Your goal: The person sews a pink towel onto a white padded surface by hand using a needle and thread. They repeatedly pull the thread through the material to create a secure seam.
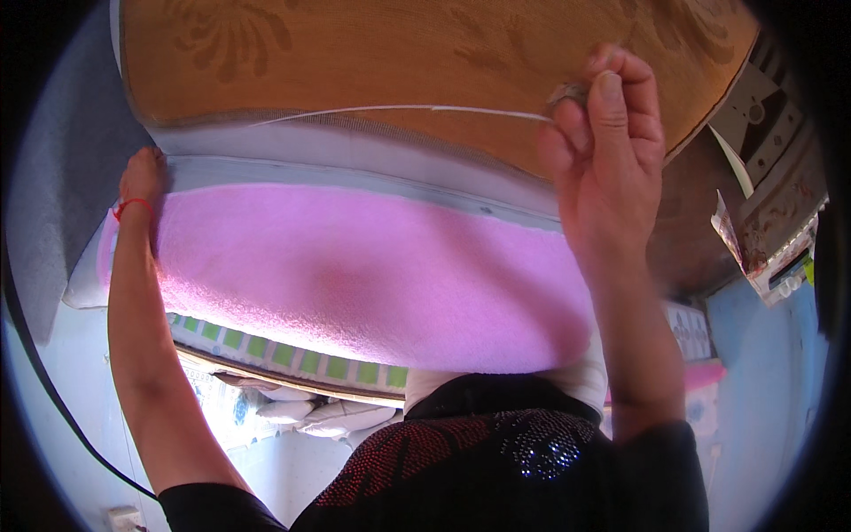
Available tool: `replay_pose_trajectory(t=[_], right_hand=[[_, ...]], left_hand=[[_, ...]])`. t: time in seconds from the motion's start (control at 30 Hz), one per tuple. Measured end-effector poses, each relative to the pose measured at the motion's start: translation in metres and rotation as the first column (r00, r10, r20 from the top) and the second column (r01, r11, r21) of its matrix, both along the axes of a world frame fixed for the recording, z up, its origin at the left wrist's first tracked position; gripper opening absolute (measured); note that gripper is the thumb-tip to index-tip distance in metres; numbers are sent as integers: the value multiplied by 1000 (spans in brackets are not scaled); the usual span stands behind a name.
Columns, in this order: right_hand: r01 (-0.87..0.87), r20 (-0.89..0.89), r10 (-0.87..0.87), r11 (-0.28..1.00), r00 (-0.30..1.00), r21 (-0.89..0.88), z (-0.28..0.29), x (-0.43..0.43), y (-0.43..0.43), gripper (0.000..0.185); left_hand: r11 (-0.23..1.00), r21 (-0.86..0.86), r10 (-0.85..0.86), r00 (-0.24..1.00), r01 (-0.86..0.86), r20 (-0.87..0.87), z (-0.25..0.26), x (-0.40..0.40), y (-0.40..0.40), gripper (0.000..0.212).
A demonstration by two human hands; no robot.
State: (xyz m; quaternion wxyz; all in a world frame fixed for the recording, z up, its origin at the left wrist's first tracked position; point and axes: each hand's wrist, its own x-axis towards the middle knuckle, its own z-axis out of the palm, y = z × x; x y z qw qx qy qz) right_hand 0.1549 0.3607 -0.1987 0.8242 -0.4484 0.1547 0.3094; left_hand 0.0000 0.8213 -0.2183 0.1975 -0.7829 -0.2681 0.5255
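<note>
My right hand (608, 159) is raised at the upper right, with its fingers curled around a small greyish piece (569, 93). The piece is mostly hidden and blurred. A thin white cord or strip (399, 107) runs leftward from that hand, above the edge of an orange-brown patterned mat (372, 60). At the far left, my left hand (142, 174), with a red string on its wrist, rests by the pale ledge (319, 170). Its fingertips are dark, and whether they grip anything is unclear. Between my arms lies a pink fleecy cloth (372, 279).
A grey surface (60, 173) rises beyond my left hand. Boxes and printed card (764, 226) stand at the right. A green-and-white checked fabric (286, 356) shows under the pink cloth, with pillows (339, 415) lower down. A black cable (60, 405) curves along the left.
</note>
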Motion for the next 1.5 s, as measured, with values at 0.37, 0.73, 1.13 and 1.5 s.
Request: replay_pose_trajectory(t=[0.37, 0.73, 1.13, 1.5], right_hand=[[-601, -139, 815, 287, 562, -746, 14, -71, -125, 17], [-324, -96, 821, 112, 563, -939, 70, -103, -115, 26], [-98, 112, 913, 162, 393, -982, 66, -151, -99, 25], [-12, 181, 912, 200, 369, -980, 68, -149, -102, 26]], left_hand=[[280, -931, 57, 964, 234, 260, 89, 33, -288, 55], [773, -441, -309, 878, 456, 366, 89, -7, -219, 56], [928, -283, 54, 664, 242, 745, 114, -110, -191, 54], [956, -78, -128, 639, 283, 758, 119, -131, -48, 58]])
